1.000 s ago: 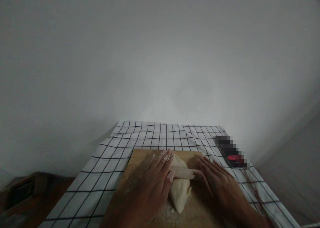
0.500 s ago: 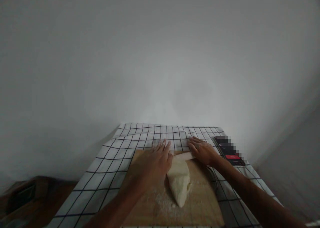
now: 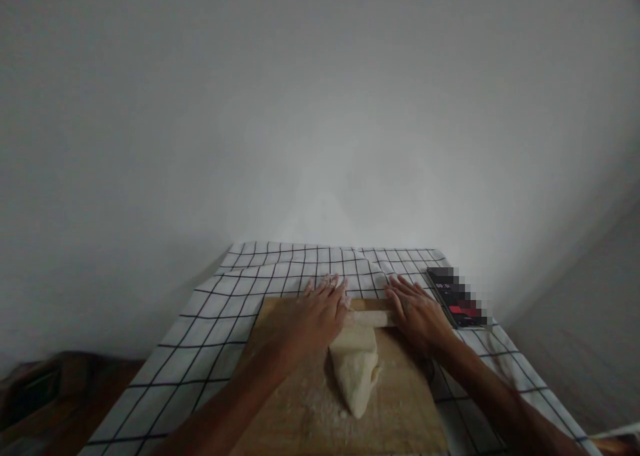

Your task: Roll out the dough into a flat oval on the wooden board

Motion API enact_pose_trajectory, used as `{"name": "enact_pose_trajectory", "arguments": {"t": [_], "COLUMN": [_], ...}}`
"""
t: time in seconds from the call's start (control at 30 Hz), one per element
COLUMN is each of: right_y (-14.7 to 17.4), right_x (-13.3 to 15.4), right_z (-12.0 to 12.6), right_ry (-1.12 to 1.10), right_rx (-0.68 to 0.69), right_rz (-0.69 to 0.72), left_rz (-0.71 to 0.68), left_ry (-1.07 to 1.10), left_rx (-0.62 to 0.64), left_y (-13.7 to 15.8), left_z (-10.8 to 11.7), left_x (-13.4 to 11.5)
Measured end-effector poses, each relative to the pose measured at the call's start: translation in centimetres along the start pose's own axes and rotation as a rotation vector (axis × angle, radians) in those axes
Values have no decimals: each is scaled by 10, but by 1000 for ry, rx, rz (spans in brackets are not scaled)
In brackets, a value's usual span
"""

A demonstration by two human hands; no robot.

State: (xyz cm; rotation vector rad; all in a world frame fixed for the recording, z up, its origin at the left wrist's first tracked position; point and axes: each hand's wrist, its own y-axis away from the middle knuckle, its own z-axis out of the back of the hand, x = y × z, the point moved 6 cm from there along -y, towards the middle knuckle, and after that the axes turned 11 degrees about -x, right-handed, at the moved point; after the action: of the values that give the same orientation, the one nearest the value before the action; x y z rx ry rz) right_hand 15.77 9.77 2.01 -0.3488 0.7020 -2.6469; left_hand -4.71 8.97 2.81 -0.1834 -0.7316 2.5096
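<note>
A pale rolling pin (image 3: pixel 371 319) lies crosswise at the far end of a piece of dough (image 3: pixel 356 369). The dough is flattened under the pin and tapers to a thick point on the near side. My left hand (image 3: pixel 323 309) rests flat over the pin's left end, its fingers outstretched and dusted with flour. On the right end lies my right hand (image 3: pixel 417 313), also flat with its fingers straight. Both pin ends are hidden under the palms. Beneath everything is a wooden board (image 3: pixel 400 409) sprinkled with flour.
A white cloth with black grid lines (image 3: pixel 200 336) covers the table. To the right of my right hand lies a phone (image 3: pixel 457 299) with a dark, partly blurred screen. A grey wall (image 3: pixel 320 109) rises behind the table. A dark brown object (image 3: pixel 45 389) stands at the lower left.
My right hand has shifted slightly right and nearer to me, and the rolling pin now lies straighter across the dough. My left hand stays on its end of the pin.
</note>
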Motion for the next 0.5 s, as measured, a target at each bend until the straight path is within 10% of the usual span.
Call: {"name": "enact_pose_trajectory", "arguments": {"t": [0.2, 0.5], "right_y": [-45, 70], "right_x": [-6, 31], "right_z": [-14, 53], "right_ry": [-96, -235], "right_rx": [92, 34], "right_rz": [168, 39], "left_rz": [-28, -36], "left_ry": [-40, 254], "left_rx": [73, 26], "left_y": [-6, 27], "left_z": [-6, 38], "left_x": [4, -16]}}
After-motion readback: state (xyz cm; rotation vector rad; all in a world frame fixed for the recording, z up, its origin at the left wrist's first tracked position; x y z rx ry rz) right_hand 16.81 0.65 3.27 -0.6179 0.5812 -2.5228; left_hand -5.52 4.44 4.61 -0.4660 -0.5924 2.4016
